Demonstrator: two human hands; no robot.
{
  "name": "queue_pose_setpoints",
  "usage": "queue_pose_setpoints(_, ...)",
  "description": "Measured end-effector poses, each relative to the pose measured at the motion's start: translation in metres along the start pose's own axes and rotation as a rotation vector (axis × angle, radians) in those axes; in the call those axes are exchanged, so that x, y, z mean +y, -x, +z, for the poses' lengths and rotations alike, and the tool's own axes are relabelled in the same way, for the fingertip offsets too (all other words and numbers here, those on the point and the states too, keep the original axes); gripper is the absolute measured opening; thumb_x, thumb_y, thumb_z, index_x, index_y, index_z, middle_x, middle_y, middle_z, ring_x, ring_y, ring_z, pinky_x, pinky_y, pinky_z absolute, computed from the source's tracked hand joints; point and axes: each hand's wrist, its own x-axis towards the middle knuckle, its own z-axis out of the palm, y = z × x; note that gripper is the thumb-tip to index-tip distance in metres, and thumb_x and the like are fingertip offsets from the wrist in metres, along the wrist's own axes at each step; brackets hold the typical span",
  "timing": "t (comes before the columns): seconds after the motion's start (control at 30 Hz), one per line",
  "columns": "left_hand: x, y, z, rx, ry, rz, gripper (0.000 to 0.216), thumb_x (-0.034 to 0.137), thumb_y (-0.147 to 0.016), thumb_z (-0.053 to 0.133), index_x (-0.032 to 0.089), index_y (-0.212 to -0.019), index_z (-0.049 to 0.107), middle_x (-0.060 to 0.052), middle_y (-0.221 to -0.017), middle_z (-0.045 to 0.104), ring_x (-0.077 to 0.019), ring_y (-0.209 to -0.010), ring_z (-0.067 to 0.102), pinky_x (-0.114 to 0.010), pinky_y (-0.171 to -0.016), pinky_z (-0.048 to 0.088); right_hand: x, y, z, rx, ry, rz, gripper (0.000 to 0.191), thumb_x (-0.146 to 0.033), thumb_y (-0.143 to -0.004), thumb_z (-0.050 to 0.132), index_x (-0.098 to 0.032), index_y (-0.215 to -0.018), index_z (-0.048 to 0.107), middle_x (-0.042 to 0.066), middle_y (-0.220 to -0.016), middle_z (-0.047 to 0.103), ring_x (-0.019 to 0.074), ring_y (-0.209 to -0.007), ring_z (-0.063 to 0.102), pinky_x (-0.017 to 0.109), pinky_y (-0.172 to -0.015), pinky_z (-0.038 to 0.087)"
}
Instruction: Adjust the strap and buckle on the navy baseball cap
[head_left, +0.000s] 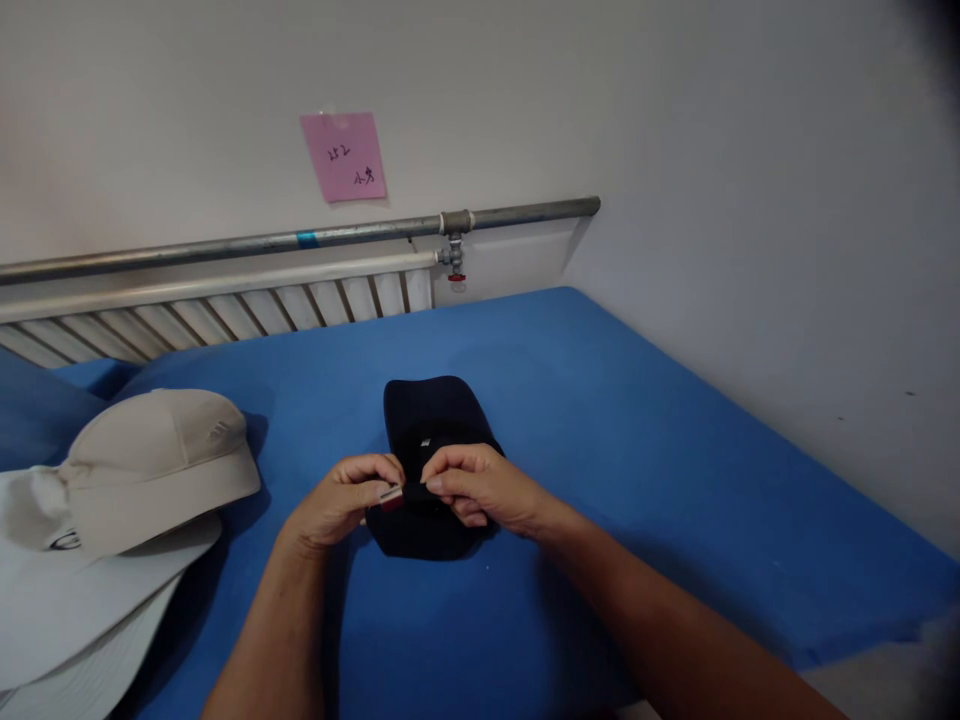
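A dark navy cap (pixel 429 420) lies on the blue sheet (pixel 600 420), its brim pointing away from me. Both hands meet over its near end. My left hand (pixel 345 500) pinches the metal buckle end of the cap's back strap (pixel 411 492). My right hand (pixel 480 485) pinches the same strap from the other side, fingertips almost touching the left ones. The hands hide the rear part of the cap.
A beige cap (pixel 154 465) sits at the left on top of a white wide-brimmed hat (pixel 67 610). A radiator (pixel 225 310) and a metal pipe (pixel 300 240) run along the far wall, below a pink note (pixel 343 155). A white wall borders the right side.
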Motion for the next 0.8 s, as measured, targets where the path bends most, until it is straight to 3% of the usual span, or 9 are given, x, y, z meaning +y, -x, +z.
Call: queue_pose_setpoints(0.8,-0.0048,-0.0021,0.0034,-0.016,0.11,-0.076,0.019,0.026,-0.062,0.081,0.014,-0.062,0.067,0.001,-0.062,0.057,-0.0058,-0.052,0.048,-0.015,-0.047,0.035,0.0035,-0.0027,-0.0049,-0.044,0.006,0.014,0.007,-0.021,-0.074,0.063,-0.016,-0.078,0.062,-0.008,-0.055,0.045,0.0005,-0.038,0.031,0.014,-0.034,0.023)
